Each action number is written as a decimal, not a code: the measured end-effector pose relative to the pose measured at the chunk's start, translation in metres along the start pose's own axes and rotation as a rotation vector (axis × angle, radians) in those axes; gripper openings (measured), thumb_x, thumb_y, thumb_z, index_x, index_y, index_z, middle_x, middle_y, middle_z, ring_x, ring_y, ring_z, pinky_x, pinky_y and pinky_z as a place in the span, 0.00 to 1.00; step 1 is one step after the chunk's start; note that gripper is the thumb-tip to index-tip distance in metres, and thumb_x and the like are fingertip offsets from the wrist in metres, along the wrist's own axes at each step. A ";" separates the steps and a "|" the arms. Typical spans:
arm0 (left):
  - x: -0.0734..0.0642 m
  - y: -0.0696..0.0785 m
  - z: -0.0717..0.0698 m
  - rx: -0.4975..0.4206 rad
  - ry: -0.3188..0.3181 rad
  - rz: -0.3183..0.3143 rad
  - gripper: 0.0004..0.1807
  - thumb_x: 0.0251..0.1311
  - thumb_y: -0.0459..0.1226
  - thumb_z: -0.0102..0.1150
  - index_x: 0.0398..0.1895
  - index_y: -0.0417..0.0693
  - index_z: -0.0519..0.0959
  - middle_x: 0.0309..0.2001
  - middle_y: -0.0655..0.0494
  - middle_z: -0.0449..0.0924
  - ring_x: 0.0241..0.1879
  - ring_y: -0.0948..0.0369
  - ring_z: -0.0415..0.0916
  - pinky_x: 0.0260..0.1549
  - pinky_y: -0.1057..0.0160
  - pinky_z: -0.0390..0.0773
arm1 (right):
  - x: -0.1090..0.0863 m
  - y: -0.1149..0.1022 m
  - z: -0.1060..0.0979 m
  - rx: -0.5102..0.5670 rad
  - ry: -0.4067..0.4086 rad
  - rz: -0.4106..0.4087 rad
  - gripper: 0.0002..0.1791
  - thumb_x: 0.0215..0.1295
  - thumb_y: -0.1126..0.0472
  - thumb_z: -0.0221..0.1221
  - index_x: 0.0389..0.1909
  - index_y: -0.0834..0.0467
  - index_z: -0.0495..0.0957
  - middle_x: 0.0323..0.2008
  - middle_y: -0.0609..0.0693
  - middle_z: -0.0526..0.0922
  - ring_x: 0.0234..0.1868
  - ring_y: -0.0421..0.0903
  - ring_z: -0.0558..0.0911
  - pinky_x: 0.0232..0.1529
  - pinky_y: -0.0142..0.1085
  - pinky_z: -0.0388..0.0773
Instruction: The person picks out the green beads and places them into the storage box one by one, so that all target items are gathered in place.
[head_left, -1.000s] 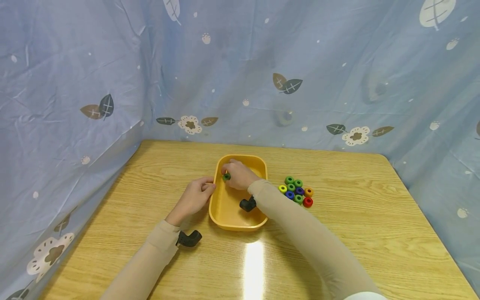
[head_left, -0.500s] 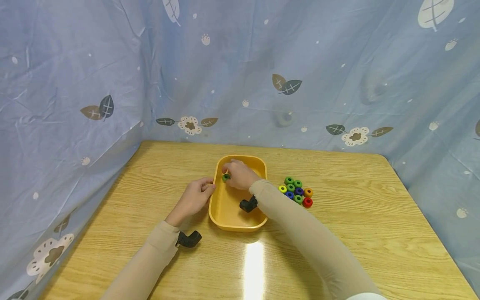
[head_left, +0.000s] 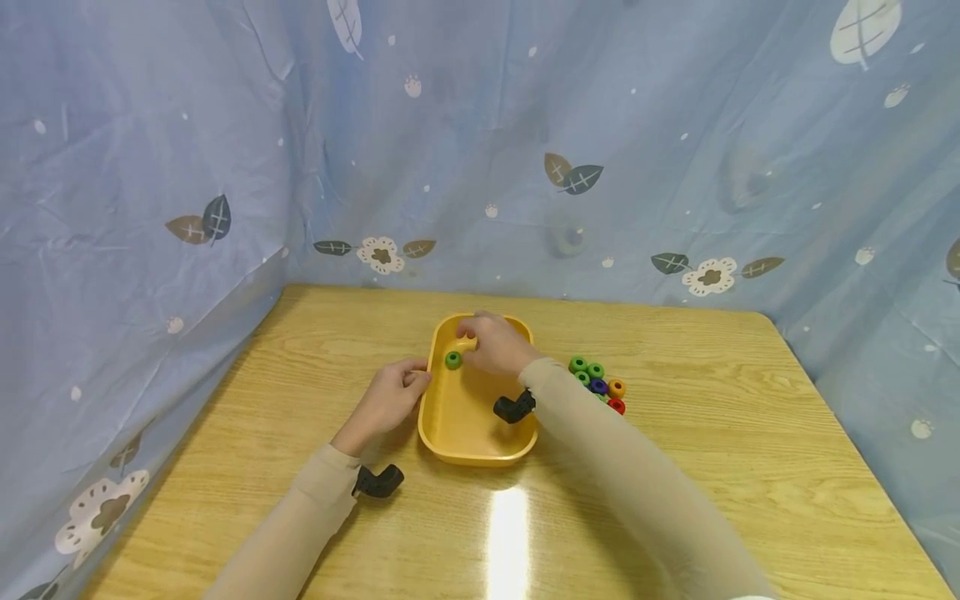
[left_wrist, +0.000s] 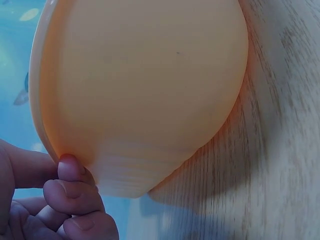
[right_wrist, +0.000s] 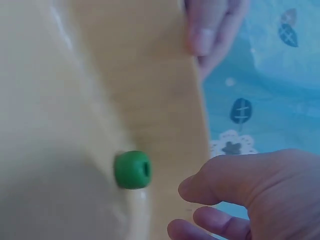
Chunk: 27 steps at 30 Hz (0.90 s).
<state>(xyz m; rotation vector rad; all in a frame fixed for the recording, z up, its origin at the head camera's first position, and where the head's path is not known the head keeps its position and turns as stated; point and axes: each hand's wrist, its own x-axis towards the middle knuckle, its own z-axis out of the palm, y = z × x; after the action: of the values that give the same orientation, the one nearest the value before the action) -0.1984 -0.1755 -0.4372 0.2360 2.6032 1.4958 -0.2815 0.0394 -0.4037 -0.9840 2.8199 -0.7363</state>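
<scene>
A yellow plastic tray (head_left: pixel 467 429) stands on the table. My left hand (head_left: pixel 386 402) grips its left rim, and in the left wrist view the thumb and fingers pinch that edge (left_wrist: pixel 37 75). Inside, a round green bead (head_left: pixel 453 360) with a hole through it sits by the left wall. My right hand (head_left: pixel 498 343) is over the tray's far part, just right of the bead. Seen from the right wrist, the fingers of the right hand (right_wrist: pixel 250 192) are relaxed and apart from the green bead (right_wrist: pixel 132 170), holding nothing.
On the wooden table (head_left: pixel 712 442), right of the tray, lies a cluster of green, purple, orange and red beads (head_left: pixel 597 386), partly hidden by the right sleeve. A blue patterned curtain (head_left: pixel 480 167) hangs behind and at the sides. Black wrist mounts (head_left: pixel 379 482) stick out under the sleeves.
My right hand has let go of the green bead and moved slightly right, away from it. The bead now sits in the tray. My left hand stays on the rim.
</scene>
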 end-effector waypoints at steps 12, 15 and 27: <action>-0.003 -0.002 0.003 -0.028 0.006 -0.033 0.21 0.80 0.38 0.50 0.68 0.37 0.75 0.40 0.45 0.88 0.23 0.60 0.71 0.21 0.66 0.69 | -0.027 0.001 -0.026 0.051 0.065 0.004 0.17 0.68 0.65 0.66 0.57 0.61 0.82 0.56 0.56 0.82 0.46 0.55 0.85 0.48 0.43 0.83; -0.003 -0.002 0.003 -0.029 0.008 -0.032 0.21 0.80 0.38 0.50 0.68 0.36 0.75 0.38 0.45 0.87 0.23 0.60 0.71 0.21 0.66 0.68 | -0.036 0.003 -0.034 0.051 0.090 0.010 0.18 0.68 0.64 0.66 0.57 0.60 0.82 0.58 0.55 0.82 0.45 0.52 0.84 0.48 0.43 0.82; -0.002 0.002 0.002 -0.014 0.005 -0.019 0.21 0.80 0.38 0.50 0.68 0.36 0.75 0.35 0.46 0.86 0.22 0.61 0.70 0.21 0.66 0.68 | -0.072 0.009 -0.049 0.073 0.183 -0.002 0.17 0.67 0.64 0.67 0.56 0.59 0.83 0.53 0.55 0.83 0.43 0.54 0.84 0.45 0.44 0.82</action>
<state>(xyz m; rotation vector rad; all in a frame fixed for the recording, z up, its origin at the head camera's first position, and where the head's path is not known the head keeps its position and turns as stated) -0.1960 -0.1730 -0.4364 0.2052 2.5902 1.5098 -0.2394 0.1094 -0.3714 -0.9547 2.9197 -0.9701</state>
